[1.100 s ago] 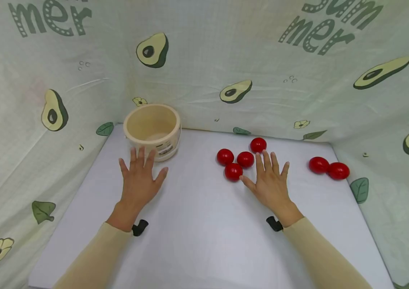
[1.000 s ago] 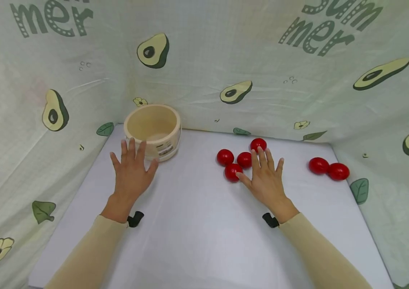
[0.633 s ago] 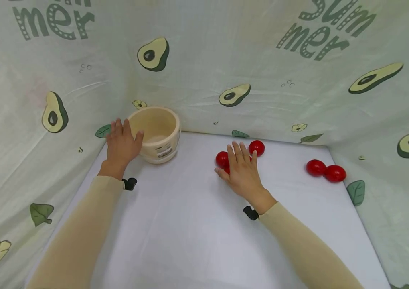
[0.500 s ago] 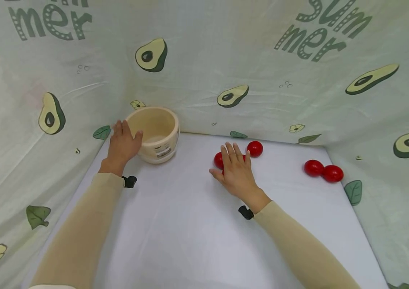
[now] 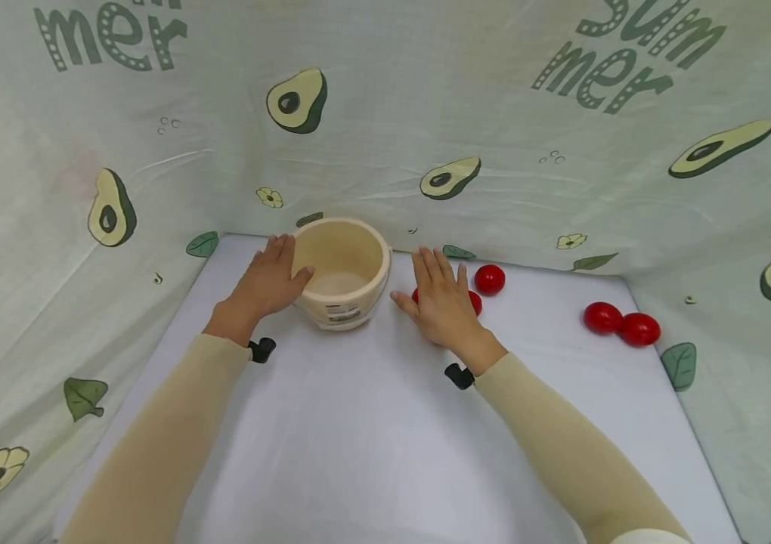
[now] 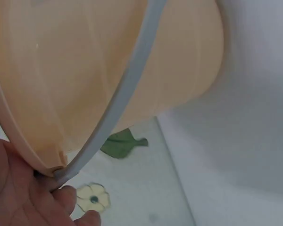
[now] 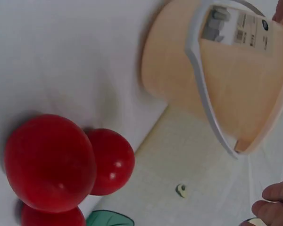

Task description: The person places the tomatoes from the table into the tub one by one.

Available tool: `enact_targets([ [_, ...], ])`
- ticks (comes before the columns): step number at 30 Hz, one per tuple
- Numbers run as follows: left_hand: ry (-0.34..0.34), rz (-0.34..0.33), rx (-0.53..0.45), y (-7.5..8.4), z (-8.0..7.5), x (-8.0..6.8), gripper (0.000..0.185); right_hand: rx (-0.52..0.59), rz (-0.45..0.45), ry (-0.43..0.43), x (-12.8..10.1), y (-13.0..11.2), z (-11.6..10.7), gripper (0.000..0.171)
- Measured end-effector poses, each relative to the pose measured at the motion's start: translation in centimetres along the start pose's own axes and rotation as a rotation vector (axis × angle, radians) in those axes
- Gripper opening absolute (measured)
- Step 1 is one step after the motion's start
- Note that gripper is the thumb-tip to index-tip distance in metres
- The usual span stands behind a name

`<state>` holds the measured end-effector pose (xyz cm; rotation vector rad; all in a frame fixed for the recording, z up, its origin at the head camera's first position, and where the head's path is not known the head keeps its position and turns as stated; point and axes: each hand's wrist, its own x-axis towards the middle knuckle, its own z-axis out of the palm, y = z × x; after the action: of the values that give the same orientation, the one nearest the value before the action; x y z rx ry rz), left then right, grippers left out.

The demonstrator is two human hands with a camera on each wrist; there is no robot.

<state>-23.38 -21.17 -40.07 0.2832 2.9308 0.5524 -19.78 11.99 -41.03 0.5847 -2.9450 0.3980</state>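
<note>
A cream plastic bucket with a label and a pale grey handle stands upright at the back of the white table. My left hand touches its left side at the rim, fingers extended and thumb over the opening. The left wrist view has the fingertips beside the handle's joint. My right hand, fingers straight and thumb spread, is above a cluster of smooth, red, tomato-like balls, partly hiding them. It holds nothing. One red ball shows just beyond its fingers.
Two more red balls lie together near the table's right edge. A cloth printed with avocados hangs behind and along both sides of the white tabletop.
My left hand has reached the bucket, and the bucket has shifted right and slightly nearer. My right hand has moved left over the ball cluster.
</note>
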Motion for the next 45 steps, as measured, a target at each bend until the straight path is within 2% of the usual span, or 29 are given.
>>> enact_targets([
  [6,-0.027,0.119,0.037,2.6,1.0,-2.0,0.087,0.032,0.0,-0.033,0.2,0.5,-1.2,0.083],
  [10,-0.042,0.164,0.063,3.9,1.4,-3.7,0.088,0.083,-0.04,-0.079,-0.4,0.5,-1.3,0.079],
  [16,-0.05,0.189,0.06,5.3,1.7,-5.9,0.091,0.113,-0.086,-0.129,-1.7,0.0,-1.3,0.074],
  [22,-0.047,0.178,0.076,5.7,1.8,-7.2,0.091,0.128,-0.104,-0.136,-2.5,-0.2,-1.4,0.073],
  [29,-0.024,0.157,0.133,5.6,2.5,-7.4,0.079,0.091,-0.118,-0.101,-3.4,-0.2,-1.3,0.073],
  [34,-0.01,0.15,0.132,5.6,2.7,-7.3,0.072,0.064,-0.136,-0.063,-3.9,-0.4,-1.3,0.071],
  [41,-0.005,0.11,0.155,6.0,2.6,-7.3,0.075,0.073,-0.151,-0.02,-4.0,-0.3,-1.2,0.07],
  [45,-0.01,0.1,0.135,6.4,2.8,-7.0,0.081,0.1,-0.167,0.027,-3.9,0.8,-1.2,0.066],
])
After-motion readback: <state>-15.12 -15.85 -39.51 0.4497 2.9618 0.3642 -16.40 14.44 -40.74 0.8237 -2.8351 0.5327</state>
